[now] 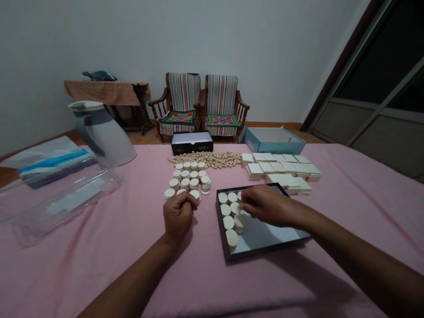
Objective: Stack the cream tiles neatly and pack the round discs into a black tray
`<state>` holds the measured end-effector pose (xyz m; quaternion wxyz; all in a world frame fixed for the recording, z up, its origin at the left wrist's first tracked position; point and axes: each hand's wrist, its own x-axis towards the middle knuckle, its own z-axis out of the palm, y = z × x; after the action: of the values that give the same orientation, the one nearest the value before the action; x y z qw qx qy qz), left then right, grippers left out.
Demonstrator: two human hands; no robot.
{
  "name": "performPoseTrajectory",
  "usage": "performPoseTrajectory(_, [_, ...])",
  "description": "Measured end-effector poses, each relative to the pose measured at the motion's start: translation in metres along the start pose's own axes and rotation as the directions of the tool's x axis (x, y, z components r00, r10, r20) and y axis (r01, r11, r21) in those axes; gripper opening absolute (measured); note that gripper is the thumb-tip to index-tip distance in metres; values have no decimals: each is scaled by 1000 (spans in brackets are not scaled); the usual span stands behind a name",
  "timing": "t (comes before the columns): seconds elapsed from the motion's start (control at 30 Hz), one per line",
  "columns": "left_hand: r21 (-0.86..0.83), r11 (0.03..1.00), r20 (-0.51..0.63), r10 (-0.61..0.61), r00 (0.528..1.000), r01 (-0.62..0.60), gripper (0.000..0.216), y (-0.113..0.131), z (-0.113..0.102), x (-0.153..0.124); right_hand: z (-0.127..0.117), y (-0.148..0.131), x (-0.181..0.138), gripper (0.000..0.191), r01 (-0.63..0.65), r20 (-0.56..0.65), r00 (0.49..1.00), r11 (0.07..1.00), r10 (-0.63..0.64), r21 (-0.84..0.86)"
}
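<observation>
My left hand (178, 215) rests closed as a fist on the pink tablecloth, right beside stacks of cream round discs (189, 179); what its fingers hold is hidden. My right hand (266, 206) reaches into a shallow black tray (265, 240), fingers pinched together on a cream disc (239, 221) among several discs lined along the tray's left side.
Behind the stacks lie a heap of small wooden beads (208, 159), piles of cream square tiles (281, 170), a black box (192, 141) and a blue box (273, 140). A white jug (101, 132) and clear plastic bags (56, 185) sit at the left. Two striped chairs (202, 106) stand beyond the table.
</observation>
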<state>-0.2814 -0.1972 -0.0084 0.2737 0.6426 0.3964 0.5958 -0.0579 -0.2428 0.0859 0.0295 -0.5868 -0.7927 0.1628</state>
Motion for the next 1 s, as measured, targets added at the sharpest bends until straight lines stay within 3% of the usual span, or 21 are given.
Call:
performPoseTrajectory(0.17, [-92, 994, -218, -76, 973, 57, 19, -5, -11, 21, 5, -31, 35, 8, 133, -188, 973, 991, -132, -5])
performPoseTrajectory(0.23, [-88, 994, -249, -80, 965, 60, 18, -9, -14, 25, 12, -43, 52, 15, 187, -204, 960, 982, -191, -40])
performPoseTrajectory(0.4, [-80, 994, -278, -89, 956, 69, 18, -15, -19, 28, 32, -66, 84, 28, 188, -155, 964, 964, -218, -189])
performPoseTrajectory(0.6, [-76, 994, -287, -93, 953, 74, 17, -14, -21, 28, 49, -72, 100, 26, 197, -109, 967, 947, -231, -254])
performPoseTrajectory(1.0, [-106, 991, -286, -113, 951, 86, 17, -14, -21, 29, 52, -82, 108, 29, 168, -105, 974, 952, -200, -257])
